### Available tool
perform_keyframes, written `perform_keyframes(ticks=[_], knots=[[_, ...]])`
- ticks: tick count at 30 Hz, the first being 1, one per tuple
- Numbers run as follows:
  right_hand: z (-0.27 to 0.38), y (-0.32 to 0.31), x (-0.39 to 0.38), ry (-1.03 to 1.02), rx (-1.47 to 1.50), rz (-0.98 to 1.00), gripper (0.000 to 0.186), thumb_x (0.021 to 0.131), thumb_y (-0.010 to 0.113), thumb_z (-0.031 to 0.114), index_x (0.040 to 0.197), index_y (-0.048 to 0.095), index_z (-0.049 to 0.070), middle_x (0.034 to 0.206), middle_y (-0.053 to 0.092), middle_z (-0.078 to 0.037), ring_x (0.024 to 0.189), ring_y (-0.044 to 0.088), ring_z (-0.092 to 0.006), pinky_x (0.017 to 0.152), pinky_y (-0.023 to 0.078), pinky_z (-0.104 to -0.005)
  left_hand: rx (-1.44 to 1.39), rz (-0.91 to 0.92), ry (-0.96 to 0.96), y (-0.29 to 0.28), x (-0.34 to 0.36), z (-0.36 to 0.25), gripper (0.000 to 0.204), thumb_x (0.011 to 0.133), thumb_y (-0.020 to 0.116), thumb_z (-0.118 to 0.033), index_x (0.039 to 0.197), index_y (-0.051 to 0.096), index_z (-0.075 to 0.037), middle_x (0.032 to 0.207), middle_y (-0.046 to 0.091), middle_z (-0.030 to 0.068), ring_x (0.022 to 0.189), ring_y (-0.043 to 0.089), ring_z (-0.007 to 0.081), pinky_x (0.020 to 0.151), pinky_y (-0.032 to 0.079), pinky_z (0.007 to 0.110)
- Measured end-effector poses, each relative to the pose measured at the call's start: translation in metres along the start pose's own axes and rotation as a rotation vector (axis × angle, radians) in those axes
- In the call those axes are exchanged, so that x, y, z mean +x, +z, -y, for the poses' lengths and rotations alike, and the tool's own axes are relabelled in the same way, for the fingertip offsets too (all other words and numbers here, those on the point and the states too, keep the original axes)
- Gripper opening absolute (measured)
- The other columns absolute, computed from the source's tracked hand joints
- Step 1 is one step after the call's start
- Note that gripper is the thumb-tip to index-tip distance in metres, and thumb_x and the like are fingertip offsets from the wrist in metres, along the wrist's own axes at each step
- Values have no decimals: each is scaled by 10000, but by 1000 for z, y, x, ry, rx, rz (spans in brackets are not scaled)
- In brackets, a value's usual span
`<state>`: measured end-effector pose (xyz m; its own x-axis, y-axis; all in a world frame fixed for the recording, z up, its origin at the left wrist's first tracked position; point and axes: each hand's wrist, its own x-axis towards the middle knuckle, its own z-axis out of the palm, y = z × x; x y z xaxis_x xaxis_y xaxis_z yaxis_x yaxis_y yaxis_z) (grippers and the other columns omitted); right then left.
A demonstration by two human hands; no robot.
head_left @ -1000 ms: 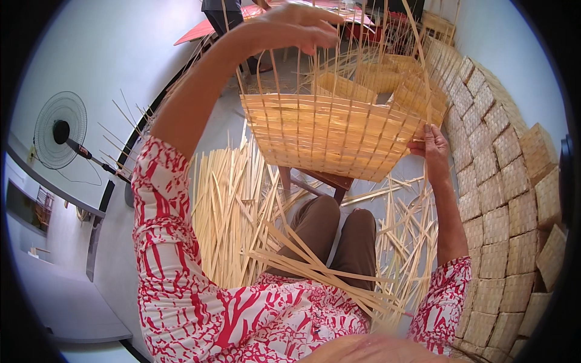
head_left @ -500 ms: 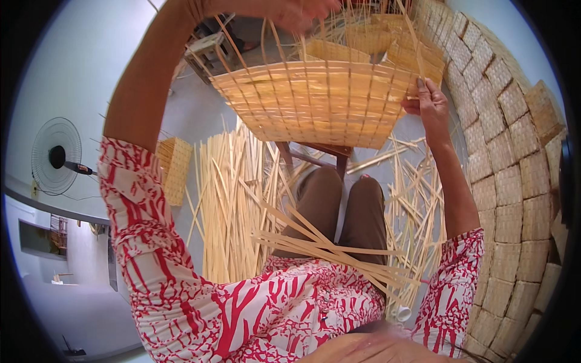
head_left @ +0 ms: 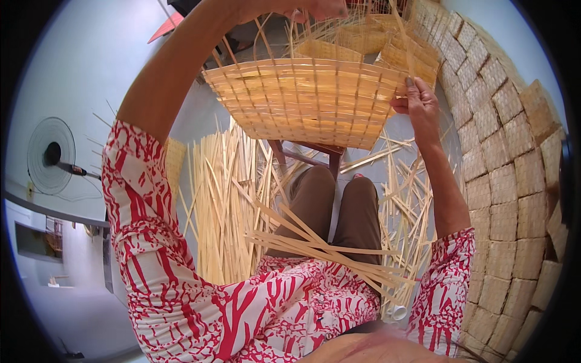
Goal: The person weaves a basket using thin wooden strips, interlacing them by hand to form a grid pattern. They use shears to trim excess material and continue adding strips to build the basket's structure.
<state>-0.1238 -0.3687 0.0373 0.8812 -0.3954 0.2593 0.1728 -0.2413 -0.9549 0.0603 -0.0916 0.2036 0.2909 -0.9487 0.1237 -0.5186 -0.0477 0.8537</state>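
A half-woven basket [head_left: 302, 100] of pale, flat bamboo-like strips stands tilted on a dark wooden stand [head_left: 305, 158] in front of my knees. Loose upright strips stick out above its far rim. At the basket's upper right corner my right hand [head_left: 420, 106] is closed, thumb and fingers pinching a long strip [head_left: 404, 42] that rises from the rim. My left hand [head_left: 321, 11] reaches over the basket's far side among the upright strips. The picture's upper edge cuts it off, so what its fingers hold cannot be made out.
Several loose strips [head_left: 321, 244] lie across my lap. Piles of strips cover the floor at left [head_left: 221, 206] and right [head_left: 405, 212]. Stacked woven baskets [head_left: 499, 193] line the right wall; more baskets [head_left: 363, 39] stand beyond. A fan [head_left: 51, 154] is at left.
My left hand has shifted slightly right and up over the far rim. The basket and my right hand sit slightly further left in the view. The right hand keeps its pinch on the strip.
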Motion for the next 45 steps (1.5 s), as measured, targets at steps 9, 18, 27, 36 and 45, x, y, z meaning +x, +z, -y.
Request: perform_keyframes(ticks=[9, 18, 27, 36, 45], knots=[[0, 3, -3, -51, -39, -30, 270, 1056, 537, 305, 1032, 664, 67, 772, 686, 6, 604, 664, -57, 551, 537, -210, 420, 122, -44, 42, 23, -11, 745, 834, 757, -385, 1477, 498, -113, 1169, 720, 155, 1011, 717, 274, 908, 577, 387], [-5, -3, 0, -25, -40, -16, 308, 1057, 535, 339, 1057, 667, 61, 810, 694, 9, 606, 662, -54, 557, 533, -204, 35, 268, 77, 51, 33, -10, 689, 922, 735, -319, 1480, 410, -79, 1064, 689, 108, 928, 685, 189, 783, 564, 337], [-20, -33, 11, -20, -38, 33, 406, 903, 631, 146, 1299, 616, 58, 1208, 636, -74, 888, 672, -133, 677, 536, -219, 773, -235, 336, 89, 6, 16, 269, 979, 591, -332, 1188, 672, -182, 1043, 718, 81, 936, 711, 226, 761, 561, 364], [145, -21, -40, -725, -313, -88, 268, 1073, 455, 172, 1258, 624, 75, 972, 643, -13, 737, 495, -51, 616, 393, -195, 1118, -286, 491, 117, -13, 50, 212, 936, 579, -249, 1144, 615, -251, 877, 683, 35, 815, 716, 242, 599, 547, 380], [119, 45, 24, -480, -967, 560, 188, 1035, 502, 142, 1015, 641, 18, 814, 636, -141, 736, 618, -216, 680, 484, -351, 1170, -346, 566, 146, -14, 55, 300, 931, 594, -226, 1219, 519, -193, 976, 688, 86, 895, 717, 281, 598, 570, 404]])
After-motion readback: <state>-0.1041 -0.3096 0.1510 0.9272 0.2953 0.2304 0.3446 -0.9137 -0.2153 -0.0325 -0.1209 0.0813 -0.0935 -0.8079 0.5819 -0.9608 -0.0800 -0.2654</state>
